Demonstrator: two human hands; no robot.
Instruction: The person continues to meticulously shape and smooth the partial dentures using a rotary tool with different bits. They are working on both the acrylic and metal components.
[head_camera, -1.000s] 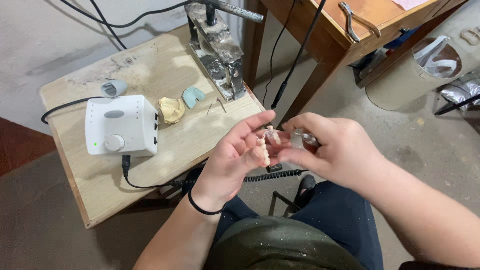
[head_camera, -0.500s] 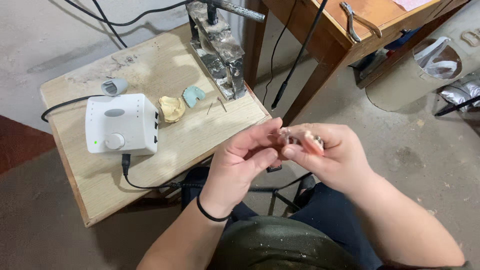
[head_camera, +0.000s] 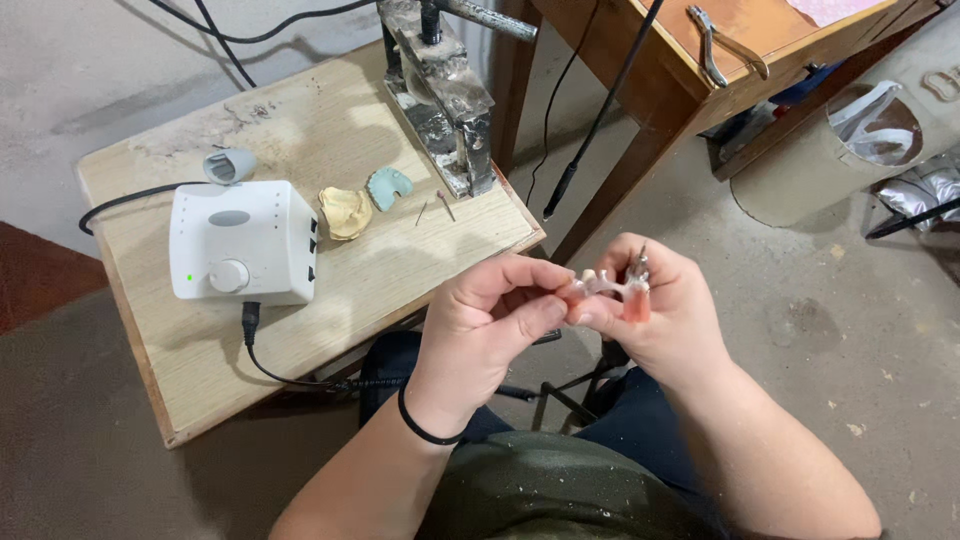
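My left hand (head_camera: 485, 325) pinches a small pink and white denture piece (head_camera: 598, 286) between thumb and fingers, above my lap. My right hand (head_camera: 670, 325) is closed around a rotary handpiece whose metal tip (head_camera: 640, 264) sticks up beside the denture piece. Its fingertips also touch that piece. The two hands meet in front of the small wooden table (head_camera: 400, 265). A black band sits on my left wrist. Most of the handpiece is hidden inside my fist.
On the table stand a white control box (head_camera: 238, 245) with a knob, a yellow dental cast (head_camera: 345, 212), a blue-green cast (head_camera: 388, 187), two small burs (head_camera: 440, 207) and a metal press (head_camera: 445, 95). Pliers (head_camera: 715, 45) lie on a second wooden table. A lined bin (head_camera: 875, 120) stands at the right.
Both hands have shifted a little to the right and lower. The denture piece has been turned between the fingers, and the handpiece tip now points up.
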